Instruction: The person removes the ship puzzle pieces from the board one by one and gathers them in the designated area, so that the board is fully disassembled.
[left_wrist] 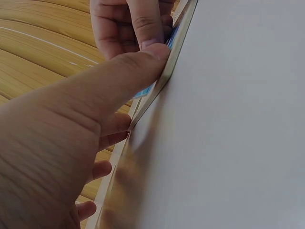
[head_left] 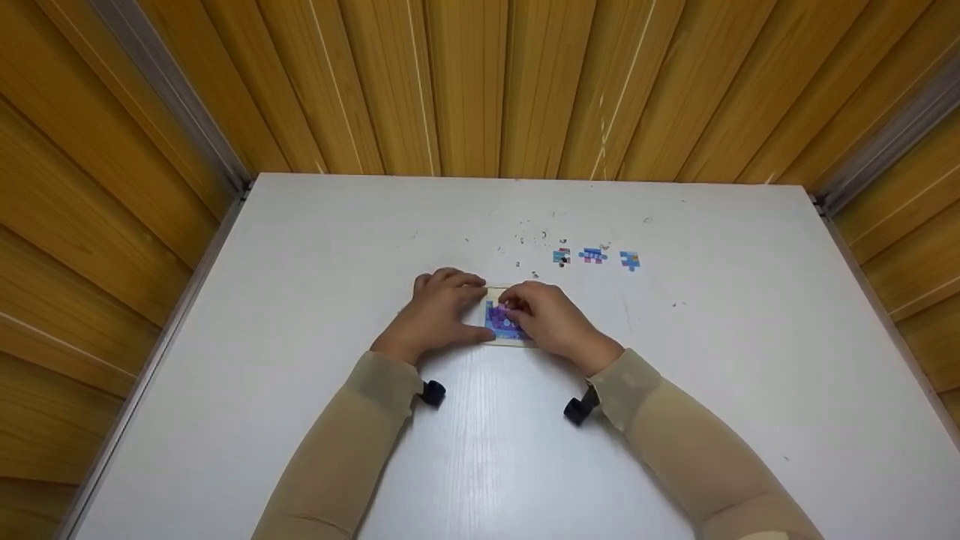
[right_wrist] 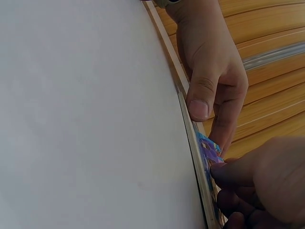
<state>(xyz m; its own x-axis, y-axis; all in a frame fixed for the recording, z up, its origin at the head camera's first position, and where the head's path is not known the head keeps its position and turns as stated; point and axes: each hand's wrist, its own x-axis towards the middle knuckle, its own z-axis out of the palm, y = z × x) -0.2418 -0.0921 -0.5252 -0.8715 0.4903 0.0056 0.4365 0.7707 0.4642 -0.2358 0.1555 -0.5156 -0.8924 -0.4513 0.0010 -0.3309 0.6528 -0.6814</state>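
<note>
A small jigsaw puzzle tray (head_left: 511, 344) with a pale border lies flat on the white table, between both hands. Blue and purple puzzle pieces (head_left: 498, 327) fill the part of it that shows. The left hand (head_left: 446, 309) holds the tray's left side, its thumb on the near border and the forefinger at the far edge. Bent over the tray's right part, the right hand (head_left: 553, 319) pinches a purple puzzle piece (right_wrist: 214, 151) between thumb and fingers, low against the picture. This hand hides the tray's right side.
Three loose puzzle pieces lie beyond the tray to the right: a teal one (head_left: 561, 256), a blue and pink one (head_left: 592, 256) and a blue one (head_left: 630, 260). Small dark crumbs (head_left: 544, 235) dot the white table (head_left: 337, 240). Wood-patterned panels (head_left: 465, 90) stand behind it.
</note>
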